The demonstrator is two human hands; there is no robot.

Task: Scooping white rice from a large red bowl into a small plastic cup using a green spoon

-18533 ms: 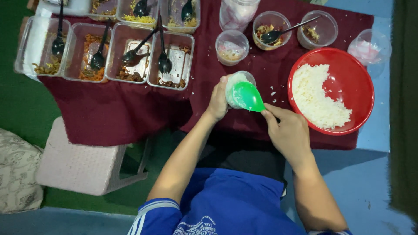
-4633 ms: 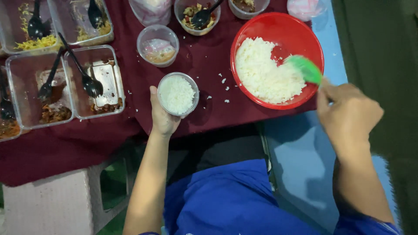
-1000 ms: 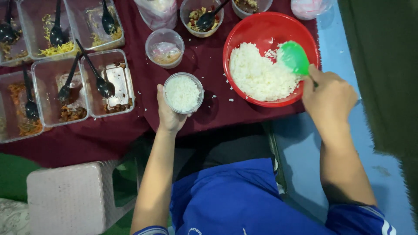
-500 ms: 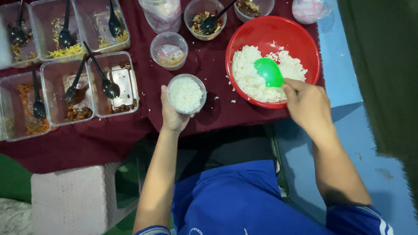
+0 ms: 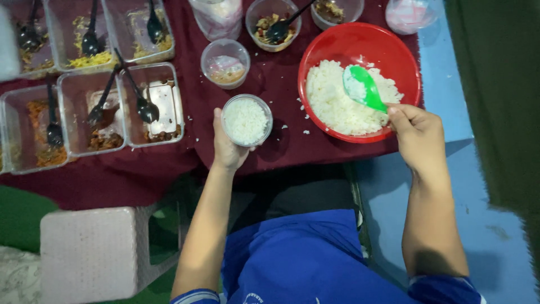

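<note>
left grip: the left hand point(image 5: 226, 147) is closed around a small clear cup point(image 5: 246, 120), with the thumb on the side turned away from the red bowl and the fingers hidden under the cup.
right grip: the right hand point(image 5: 419, 135) is closed on the handle of a green rice paddle point(image 5: 364, 88), at the near rim of the red bowl point(image 5: 394, 50).
landmark: the red bowl stands on the surface, which is covered with a dark red cloth point(image 5: 112, 174).
cup: just beside the red bowl, on the left hand's side, held above the cloth; it is full of white rice up to the rim, and the top looks quite flat.
paddle: its blade is over the rice in the red bowl point(image 5: 337, 101) and it carries a small lump of rice.
progress: i judge that the filling of the cup is nearly finished; only a last small addition or pressing seems to be left.
still in the bowl: a big heap of rice, so the supply is far from finished.
spilled: some loose grains point(image 5: 298, 115) lie on the cloth between the cup and the red bowl.
further from the bowl: clear trays point(image 5: 160, 101) with dark spoons and remains of food, beyond the cup; another small cup point(image 5: 225, 62) with a little sauce behind it.
</note>
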